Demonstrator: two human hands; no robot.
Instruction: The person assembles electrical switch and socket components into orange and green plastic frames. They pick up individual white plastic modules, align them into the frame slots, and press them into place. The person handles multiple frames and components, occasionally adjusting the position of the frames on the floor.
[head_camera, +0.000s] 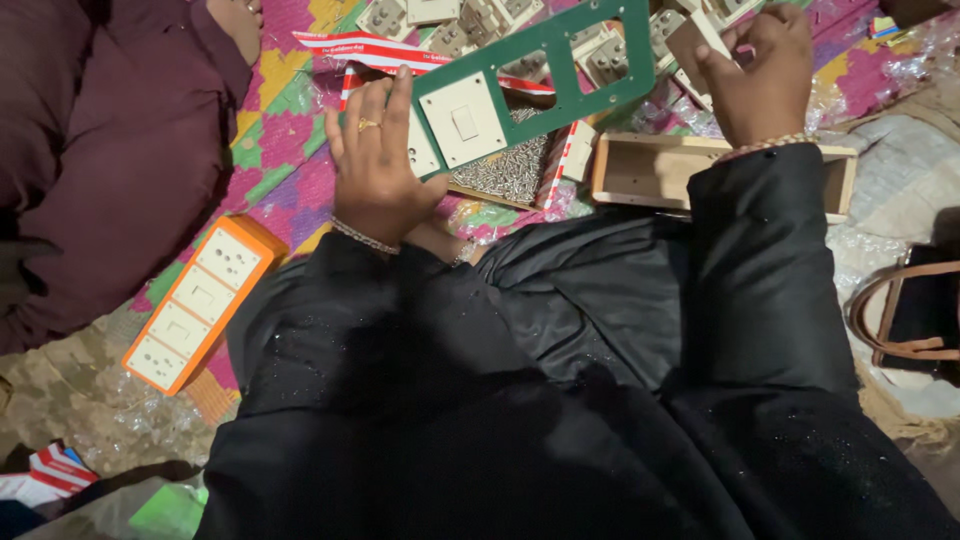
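Left hand grips the lower-left end of a green frame, fingers spread up along its edge, ring on one finger, bracelet at the wrist; frame tilts up to the right, one white switch seated in its near slot, other slots open; right hand pinches a small white module between fingertips, just right of the frame's far end, apart from it; under the frame, a tray of small screws; right of that, an open wooden box partly under the right sleeve; behind the frame, a heap of loose switch and socket modules; red-and-white striped carton at the frame's upper left; everything on a patterned mat on the floor; orange plate with four white modules lies lower left, well apart from the hands; another person's dark red clothing at far left; brown-handled bag at right edge.
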